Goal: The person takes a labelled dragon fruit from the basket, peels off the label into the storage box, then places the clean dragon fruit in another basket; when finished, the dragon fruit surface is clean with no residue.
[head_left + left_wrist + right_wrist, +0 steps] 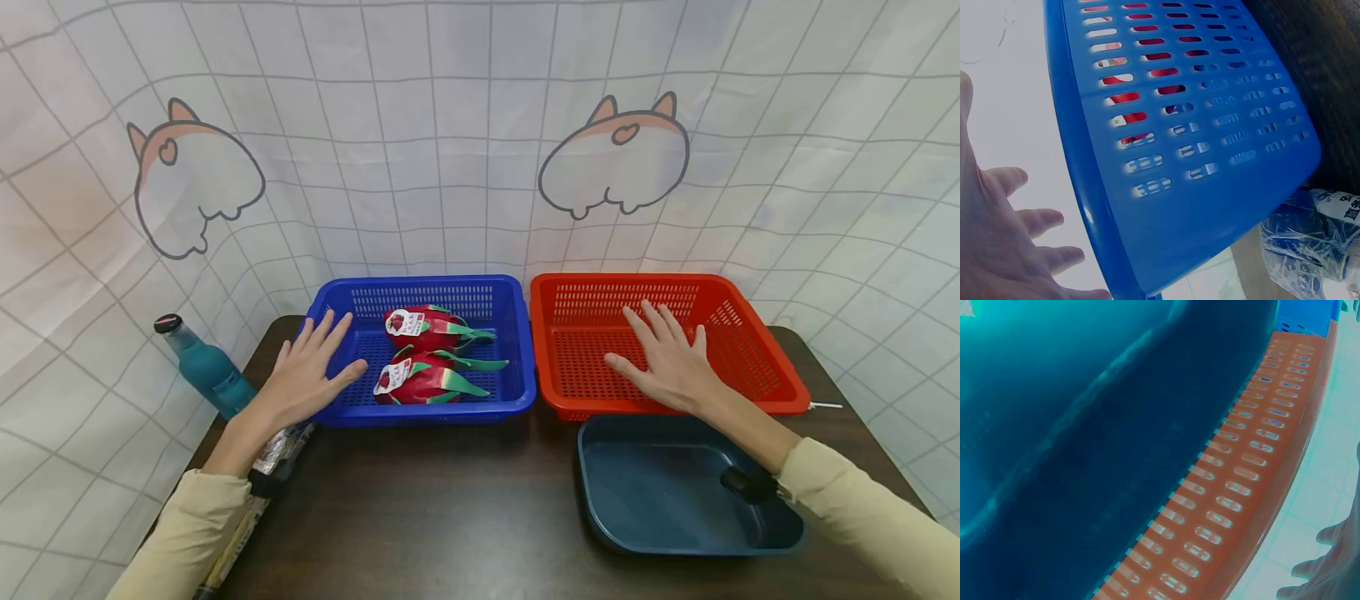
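In the head view my left hand (303, 379), fingers spread, is over the left end of the blue basket (435, 412). Two red dragon fruits with green leaves and white labels, one (423, 330) behind the other (420, 382), lie in that basket. My right hand (671, 362) is spread above the red basket (558, 375), holding nothing. The left wrist view has the left hand (1016, 231) beside the blue basket's side wall (1166, 231). Only part of the right hand (1335, 562) shows at the edge of the right wrist view, past the red basket's rim (1272, 506).
A dark blue tray (660, 500) stands in front of the red basket. At the left, a teal bottle (213, 371) stands by the wall, with a clear plastic-wrapped item (1304, 244) near the blue basket. A white stick (827, 405) pokes out right of the red basket.
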`<move>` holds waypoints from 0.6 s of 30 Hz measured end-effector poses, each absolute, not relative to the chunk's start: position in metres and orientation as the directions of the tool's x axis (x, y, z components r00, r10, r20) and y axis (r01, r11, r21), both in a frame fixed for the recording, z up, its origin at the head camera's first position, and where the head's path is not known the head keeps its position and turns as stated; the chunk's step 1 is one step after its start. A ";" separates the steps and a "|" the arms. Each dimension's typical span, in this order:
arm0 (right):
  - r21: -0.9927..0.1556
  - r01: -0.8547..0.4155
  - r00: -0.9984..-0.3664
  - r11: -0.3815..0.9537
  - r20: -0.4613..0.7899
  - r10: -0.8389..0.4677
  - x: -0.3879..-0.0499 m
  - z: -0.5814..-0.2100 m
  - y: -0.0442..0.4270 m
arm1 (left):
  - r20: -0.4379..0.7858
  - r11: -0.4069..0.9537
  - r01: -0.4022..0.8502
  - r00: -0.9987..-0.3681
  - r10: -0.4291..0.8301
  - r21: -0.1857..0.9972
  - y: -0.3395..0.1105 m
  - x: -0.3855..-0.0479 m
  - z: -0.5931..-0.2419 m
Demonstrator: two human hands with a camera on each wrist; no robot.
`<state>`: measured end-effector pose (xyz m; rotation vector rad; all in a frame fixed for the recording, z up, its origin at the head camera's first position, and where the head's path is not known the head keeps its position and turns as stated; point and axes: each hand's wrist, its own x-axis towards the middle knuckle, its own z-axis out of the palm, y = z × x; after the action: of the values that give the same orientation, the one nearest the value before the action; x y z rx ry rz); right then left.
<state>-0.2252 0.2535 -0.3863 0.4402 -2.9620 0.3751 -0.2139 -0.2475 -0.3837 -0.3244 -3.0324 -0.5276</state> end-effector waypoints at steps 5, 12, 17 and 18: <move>-0.243 -0.319 -0.944 0.916 0.165 -0.285 -0.226 -0.384 0.248 | 0.071 0.917 0.193 -0.981 0.179 0.349 -0.251 -0.209 -0.384; -0.291 -0.403 -0.912 0.868 0.205 -0.355 -0.228 -0.374 0.231 | 0.063 0.909 0.151 -0.989 0.137 0.389 -0.257 -0.200 -0.386; -0.317 -0.470 -0.882 0.824 0.198 -0.428 -0.228 -0.366 0.209 | 0.082 0.879 0.129 -0.991 0.103 0.459 -0.262 -0.192 -0.388; -0.323 -0.485 -0.875 0.813 0.190 -0.446 -0.228 -0.365 0.204 | 0.087 0.870 0.126 -0.992 0.096 0.476 -0.263 -0.190 -0.389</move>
<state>-0.2282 0.2036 -0.3651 0.7445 -2.8901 0.5584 -0.1902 -0.2628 -0.3891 -0.1772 -2.9793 -0.7654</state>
